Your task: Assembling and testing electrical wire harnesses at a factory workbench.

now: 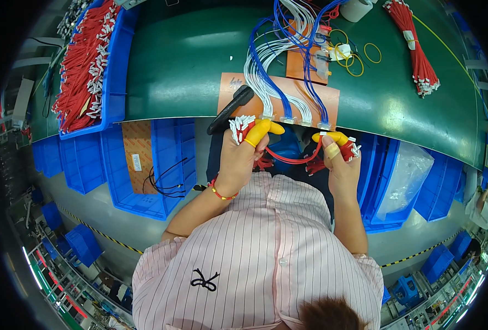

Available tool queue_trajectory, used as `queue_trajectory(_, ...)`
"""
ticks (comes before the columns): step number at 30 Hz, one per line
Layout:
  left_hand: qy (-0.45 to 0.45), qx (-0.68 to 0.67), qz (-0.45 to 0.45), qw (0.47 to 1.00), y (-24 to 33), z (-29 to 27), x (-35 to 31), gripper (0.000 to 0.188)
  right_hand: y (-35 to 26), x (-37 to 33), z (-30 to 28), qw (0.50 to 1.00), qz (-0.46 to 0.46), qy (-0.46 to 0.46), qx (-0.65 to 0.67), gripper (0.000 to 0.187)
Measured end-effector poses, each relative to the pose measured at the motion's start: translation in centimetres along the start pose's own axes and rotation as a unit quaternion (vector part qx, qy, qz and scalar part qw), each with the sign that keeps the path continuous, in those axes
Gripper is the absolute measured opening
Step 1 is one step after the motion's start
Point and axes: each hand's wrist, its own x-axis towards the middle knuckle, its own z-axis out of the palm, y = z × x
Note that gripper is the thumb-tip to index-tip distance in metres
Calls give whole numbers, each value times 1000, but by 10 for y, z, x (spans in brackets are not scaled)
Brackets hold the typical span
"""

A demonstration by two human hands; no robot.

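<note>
My left hand [248, 152], with yellow finger cots, is closed round a bunch of red wires with white connectors [242, 128] at the table's front edge. In my right hand [339, 158], also with yellow cots and a tan bandage on the thumb, is another bunch of red wires [349, 148]. One white connector shows at the right thumb and fingertip, just below a clear connector. A red wire loop [288, 160] hangs between the hands. Just beyond them, white wires [252, 69] and blue wires [271, 82] end in clear connectors [288, 119] along the edge of an orange board [310, 99].
A blue bin [122, 66] full of red wires stands on the left of the green table [183, 49]. A black tool [230, 110] lies by the board. Yellow rings [373, 53] and a tied red wire bundle [414, 52] lie to the right. Blue crates [172, 148] sit below.
</note>
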Motion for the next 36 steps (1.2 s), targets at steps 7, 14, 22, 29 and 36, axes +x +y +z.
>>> queue_trajectory(7,-48,-4,-38,998,6,-7,5,20,0,3,2,999,-7,36,-19,24)
queue_trajectory(14,-74,12,-34,997,7,-17,3,26,7,3,11,989,5,17,146,17)
queue_trajectory(22,-64,0,-44,997,-5,-15,-6,27,2,1,19,979,37,6,202,26)
queue_trajectory(29,-57,-6,-57,997,3,-6,-2,28,4,5,-19,997,-7,-13,78,34)
queue_trajectory(36,-27,-7,-45,999,0,1,5,24,3,7,3,997,6,-41,71,25)
